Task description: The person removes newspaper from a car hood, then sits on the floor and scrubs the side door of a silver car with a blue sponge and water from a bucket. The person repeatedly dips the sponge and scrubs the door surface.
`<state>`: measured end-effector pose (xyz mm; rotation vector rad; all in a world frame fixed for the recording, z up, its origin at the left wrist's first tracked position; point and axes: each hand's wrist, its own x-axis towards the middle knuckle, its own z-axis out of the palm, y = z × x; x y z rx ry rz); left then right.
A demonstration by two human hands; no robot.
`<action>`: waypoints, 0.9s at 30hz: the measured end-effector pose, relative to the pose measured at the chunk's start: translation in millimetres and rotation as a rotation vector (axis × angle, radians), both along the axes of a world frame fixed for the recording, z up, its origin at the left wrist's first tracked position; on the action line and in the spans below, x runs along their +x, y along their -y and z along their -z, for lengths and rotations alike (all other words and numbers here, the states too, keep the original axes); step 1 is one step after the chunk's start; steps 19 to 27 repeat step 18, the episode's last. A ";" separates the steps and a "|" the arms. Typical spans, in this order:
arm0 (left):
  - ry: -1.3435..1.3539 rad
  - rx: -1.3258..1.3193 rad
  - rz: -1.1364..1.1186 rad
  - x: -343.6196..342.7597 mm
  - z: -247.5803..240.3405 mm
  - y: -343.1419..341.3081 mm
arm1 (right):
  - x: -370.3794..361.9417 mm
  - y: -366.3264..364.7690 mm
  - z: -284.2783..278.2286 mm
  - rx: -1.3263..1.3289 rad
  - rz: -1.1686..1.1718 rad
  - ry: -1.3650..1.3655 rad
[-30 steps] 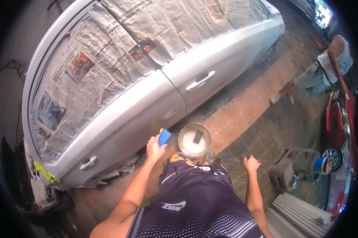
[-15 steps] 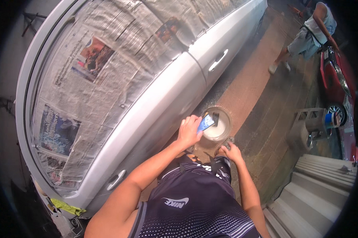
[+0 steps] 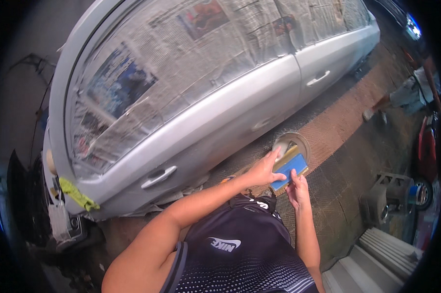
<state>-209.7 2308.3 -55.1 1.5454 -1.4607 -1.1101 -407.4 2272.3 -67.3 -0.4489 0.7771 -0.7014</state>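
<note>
A flat blue sanding block [image 3: 290,171] with yellowish edges is held by both hands in front of my body. My left hand [image 3: 263,172] has its thumb on the block's near left end, with the fingers reaching along its far side. My right hand [image 3: 298,189] grips the right end, thumb on the blue face. Just beyond and partly beneath the block stands a round bucket [image 3: 307,145] with something whitish inside; the block and my fingers hide much of it. To the left is a silver car [image 3: 220,132], its windows covered with newspaper [image 3: 167,63].
The car's door handle [image 3: 159,177] juts out on the left, near a yellow-green cloth [image 3: 78,195]. At right are a grey stool [image 3: 377,198] with a blue-banded can [image 3: 417,191], pale ridged panels [image 3: 372,263] and a red car [image 3: 427,146]. A person [image 3: 406,95] stands farther back.
My right hand has come from the bucket's near rim to the blue block, which both hands now hold. The view has shifted, so the car sits farther right.
</note>
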 end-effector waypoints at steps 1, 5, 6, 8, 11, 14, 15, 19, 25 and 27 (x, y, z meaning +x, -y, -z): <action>-0.158 0.090 0.026 1.0 11.9 -6.0 | -0.4 -3.1 2.6 -0.002 -0.024 -0.002; 0.185 -0.114 -0.037 -35.4 36.1 -45.4 | -2.1 -26.4 28.2 -0.014 -0.008 -0.136; 0.337 -0.109 -0.071 -42.6 19.1 -49.1 | -0.7 -29.9 38.9 -0.027 -0.011 -0.210; 0.425 -0.052 -0.063 -46.8 17.9 -66.4 | 4.2 -47.1 64.3 -0.050 -0.016 -0.263; 0.583 -0.029 -0.034 -43.7 21.7 -77.5 | 18.5 -60.7 29.8 0.118 0.050 -0.196; 0.760 -0.039 0.048 -39.7 26.9 -77.6 | 38.0 -67.3 15.8 0.053 0.138 -0.253; 0.797 -0.014 0.068 -41.4 25.4 -77.2 | 42.0 -67.4 9.9 0.049 0.146 -0.242; 0.842 0.067 0.140 -34.5 11.1 -77.1 | 46.3 -66.1 27.2 0.105 0.150 -0.177; 0.842 0.067 0.140 -34.5 11.1 -77.1 | 46.3 -66.1 27.2 0.105 0.150 -0.177; 0.842 0.067 0.140 -34.5 11.1 -77.1 | 46.3 -66.1 27.2 0.105 0.150 -0.177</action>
